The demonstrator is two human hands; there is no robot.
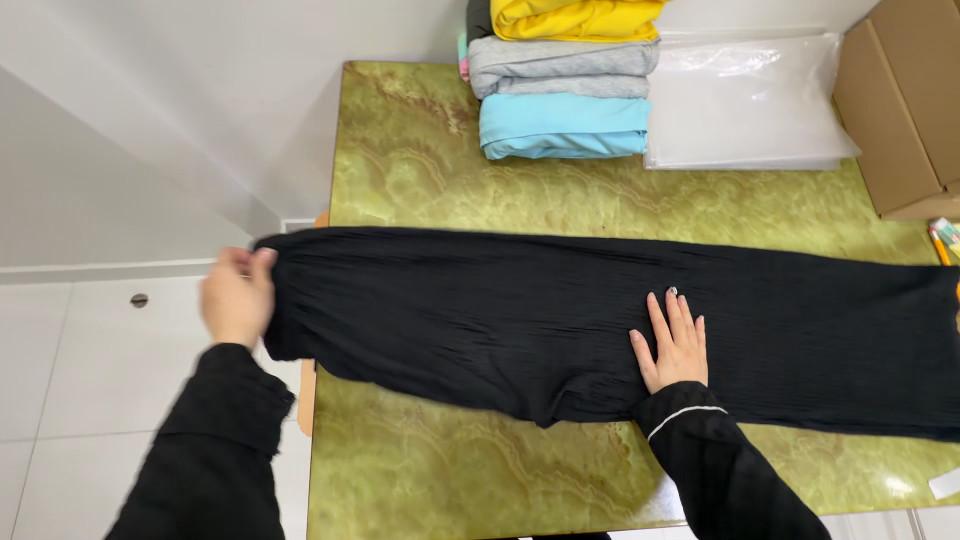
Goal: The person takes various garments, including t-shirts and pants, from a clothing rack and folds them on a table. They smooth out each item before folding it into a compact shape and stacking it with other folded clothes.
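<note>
- Green marbled stone makes up the table (430, 170), which fills most of the view and carries everything else.
- Black ribbed cloth, a long garment (520, 310), lies stretched flat across the table from its left edge to the right border of the view; its left end hangs just past the table edge.
- Brown cardboard box (900, 100) stands at the far right corner, only partly in view.
- Clear plastic bags (745, 100) lie flat beside the box, touching the pile of clothes on their left.
- Folded clothes form a stack (560, 90) at the far edge: a light blue piece nearest, grey ones behind it, yellow farthest back.
- Left hand (237, 297) is at the garment's left end, off the table edge, with its fingers (262, 262) closed on the cloth there; how much cloth they pinch is hard to tell from this angle.
- Right hand (675, 345) rests palm down on the middle of the garment, near its front edge, its fingers (672, 315) straight, close together and holding nothing.
- Both arms wear black sleeves.
</note>
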